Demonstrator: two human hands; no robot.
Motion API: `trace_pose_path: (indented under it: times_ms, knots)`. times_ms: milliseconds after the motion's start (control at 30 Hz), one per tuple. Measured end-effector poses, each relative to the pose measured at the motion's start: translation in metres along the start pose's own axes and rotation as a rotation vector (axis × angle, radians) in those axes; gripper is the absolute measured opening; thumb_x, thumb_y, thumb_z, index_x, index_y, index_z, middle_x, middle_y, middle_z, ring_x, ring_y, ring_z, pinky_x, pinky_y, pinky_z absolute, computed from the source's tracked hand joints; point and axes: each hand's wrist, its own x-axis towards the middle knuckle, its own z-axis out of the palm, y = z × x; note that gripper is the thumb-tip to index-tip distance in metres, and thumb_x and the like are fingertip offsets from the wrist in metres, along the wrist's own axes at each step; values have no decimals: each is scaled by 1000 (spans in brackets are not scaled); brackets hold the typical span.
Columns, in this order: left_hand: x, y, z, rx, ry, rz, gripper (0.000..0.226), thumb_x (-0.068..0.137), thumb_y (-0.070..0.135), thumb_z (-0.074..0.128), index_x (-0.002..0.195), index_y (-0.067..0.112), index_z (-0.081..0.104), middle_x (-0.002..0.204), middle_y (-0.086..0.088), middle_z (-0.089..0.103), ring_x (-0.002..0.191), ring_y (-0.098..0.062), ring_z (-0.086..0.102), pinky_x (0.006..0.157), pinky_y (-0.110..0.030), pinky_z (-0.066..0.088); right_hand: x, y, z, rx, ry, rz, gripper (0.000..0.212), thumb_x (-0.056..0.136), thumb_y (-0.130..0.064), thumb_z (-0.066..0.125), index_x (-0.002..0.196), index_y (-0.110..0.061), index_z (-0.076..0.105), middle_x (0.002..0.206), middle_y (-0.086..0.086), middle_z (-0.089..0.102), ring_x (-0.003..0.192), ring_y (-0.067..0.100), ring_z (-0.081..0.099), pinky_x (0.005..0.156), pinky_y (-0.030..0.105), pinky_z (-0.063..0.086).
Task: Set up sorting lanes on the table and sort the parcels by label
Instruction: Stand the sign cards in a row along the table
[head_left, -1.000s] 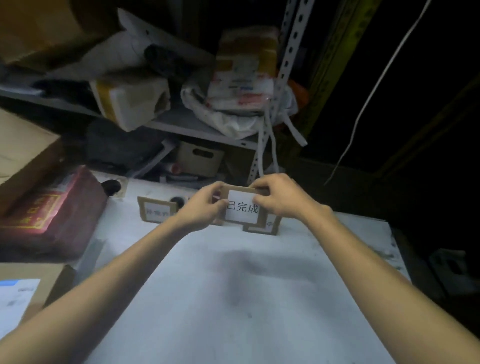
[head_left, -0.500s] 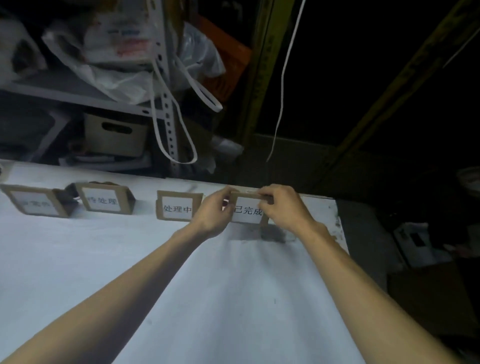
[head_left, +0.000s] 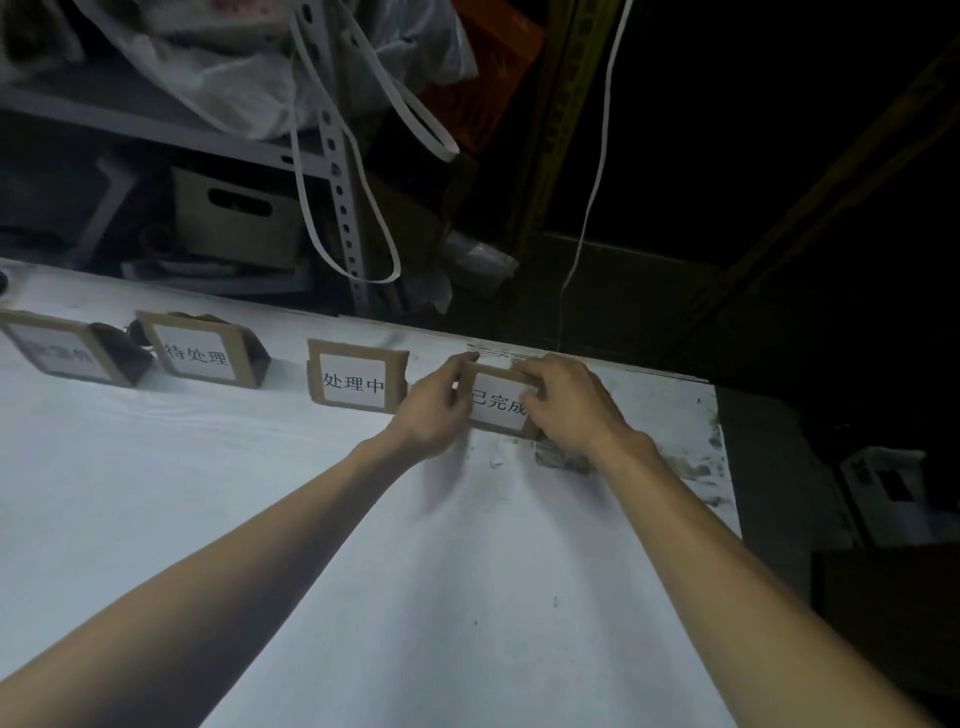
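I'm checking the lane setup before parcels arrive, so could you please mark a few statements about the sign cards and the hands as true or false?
1. Both hands hold the rightmost sign card. True: the left hand grips its left edge and the right hand its right edge.
2. Four sign cards stand along the far edge of the table. True.
3. A parcel lies on the table in front of the cards. False: no parcel shows on the table.
4. The card reading 处理中 is the leftmost one. False: it is third from the left, beside the held card.
5. The leftmost card reads clearly. False: its text is blurred.
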Motion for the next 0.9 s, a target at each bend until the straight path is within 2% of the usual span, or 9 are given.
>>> trace_pose_path:
  times_ms: [133, 233, 300, 400, 533, 600, 767, 833, 900]
  knots:
    - [-3, 8, -5, -1, -48, -36, 57, 98, 9, 47, 150, 16, 25, 134, -14, 57, 122, -27, 57, 97, -39, 52, -1, -5, -1, -10, -48, 12, 37, 93, -16, 62, 130, -23, 64, 122, 2, 64, 114, 21, 59, 92, 35, 56]
    - [-7, 14, -11, -5, -77, -24, 64, 95, 7, 53, 151, 16, 23, 137, -14, 54, 123, -27, 56, 94, -31, 50, -3, -13, -6, -35, -62, 23, 47, 94, -20, 64, 141, -21, 55, 132, 5, 60, 121, 22, 56, 93, 30, 51]
    - [-12, 18, -19, 20, -97, -3, 71, 92, 6, 57, 152, 18, 21, 143, -12, 46, 129, -27, 50, 92, -25, 46, -5, -22, -12, -34, -64, 34, 53, 96, -24, 63, 147, -21, 48, 138, 6, 54, 126, 22, 52, 96, 31, 49]
    - [-22, 31, -39, 45, -120, 43, 73, 91, 10, 60, 153, 20, 21, 150, -9, 36, 133, -23, 41, 96, -25, 39, -6, -49, -26, -38, -55, 9, 53, 97, -31, 61, 148, -25, 47, 145, 2, 49, 134, 21, 45, 103, 35, 44]
    - [-46, 45, -94, -62, -140, 57, 60, 94, 19, 60, 147, 23, 32, 140, 2, 45, 127, -15, 44, 96, -27, 39, -3, -110, -47, 4, -21, -59, 41, 98, -35, 60, 138, -27, 58, 142, -3, 55, 129, 17, 52, 99, 33, 45]
    - [-66, 42, -140, -84, -103, 61, 53, 94, 20, 60, 143, 25, 39, 133, 8, 49, 121, -13, 52, 98, -28, 43, -1, -151, -55, 38, -34, -109, 36, 98, -34, 60, 133, -26, 62, 135, -4, 62, 124, 16, 57, 98, 31, 47]
    - [-122, -6, -271, -46, 47, -4, 27, 91, 23, 60, 117, 25, 61, 116, 3, 67, 106, -12, 64, 95, -32, 51, 14, -271, -49, 29, -73, -271, 32, 97, -36, 62, 126, -24, 66, 127, -5, 68, 117, 14, 62, 87, 24, 44]
    - [-139, -32, -312, -61, 126, -67, 24, 81, 32, 55, 103, 32, 63, 108, 1, 70, 101, -17, 67, 90, -35, 53, 22, -315, -35, 13, -105, -328, 31, 97, -36, 62, 124, -24, 67, 125, -3, 69, 116, 15, 62, 92, 27, 47]
    - [-150, -60, -343, -63, 223, -112, 20, 80, 32, 53, 98, 33, 62, 103, 0, 71, 93, -17, 66, 80, -31, 52, 33, -353, -14, -8, -144, -373, 30, 96, -35, 63, 122, -23, 68, 123, -1, 70, 114, 16, 63, 98, 31, 50]
